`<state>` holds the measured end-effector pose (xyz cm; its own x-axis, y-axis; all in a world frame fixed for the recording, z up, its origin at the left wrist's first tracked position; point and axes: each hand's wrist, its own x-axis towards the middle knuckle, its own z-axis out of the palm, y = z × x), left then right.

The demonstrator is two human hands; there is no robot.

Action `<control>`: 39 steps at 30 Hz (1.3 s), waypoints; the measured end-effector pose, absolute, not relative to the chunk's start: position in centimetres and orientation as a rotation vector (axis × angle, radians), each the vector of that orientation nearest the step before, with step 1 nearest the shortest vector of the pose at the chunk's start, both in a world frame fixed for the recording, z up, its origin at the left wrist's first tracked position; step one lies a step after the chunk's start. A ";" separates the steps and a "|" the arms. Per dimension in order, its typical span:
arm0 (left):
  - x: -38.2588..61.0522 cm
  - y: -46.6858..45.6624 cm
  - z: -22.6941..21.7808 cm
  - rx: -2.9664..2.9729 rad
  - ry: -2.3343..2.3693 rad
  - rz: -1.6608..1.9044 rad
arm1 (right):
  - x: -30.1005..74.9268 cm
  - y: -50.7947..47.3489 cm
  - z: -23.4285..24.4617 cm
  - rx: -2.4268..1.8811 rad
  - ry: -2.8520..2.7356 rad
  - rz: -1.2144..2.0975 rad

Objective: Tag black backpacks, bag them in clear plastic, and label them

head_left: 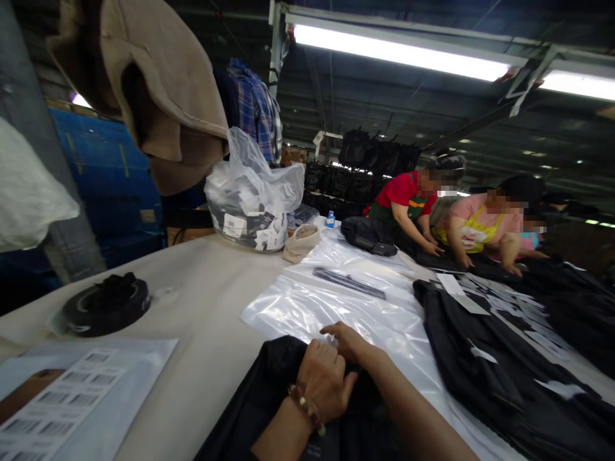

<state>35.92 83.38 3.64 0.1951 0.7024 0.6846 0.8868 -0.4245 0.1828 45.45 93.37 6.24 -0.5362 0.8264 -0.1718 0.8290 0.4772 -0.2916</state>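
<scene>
My left hand (323,379), with a bead bracelet at the wrist, is curled closed on a black garment (269,397) lying at the near edge of the table. My right hand (348,341) lies just beyond it, fingers bent and pinching at the edge of a clear plastic bag (336,307) spread flat on the table. The two hands touch each other. What the right fingers pinch looks like the bag's edge, though part is hidden behind my left hand.
A stack of black garments with white tags (504,365) lies to the right. A sheet of barcode labels (62,397) and a black tape roll (106,304) sit left. A filled plastic bag (252,205) stands at the back. Other people (461,224) work across the table.
</scene>
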 end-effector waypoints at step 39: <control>33.3 88.1 8.0 -2.256 -2.481 -0.635 | 45.7 92.7 6.6 1.988 2.907 -0.933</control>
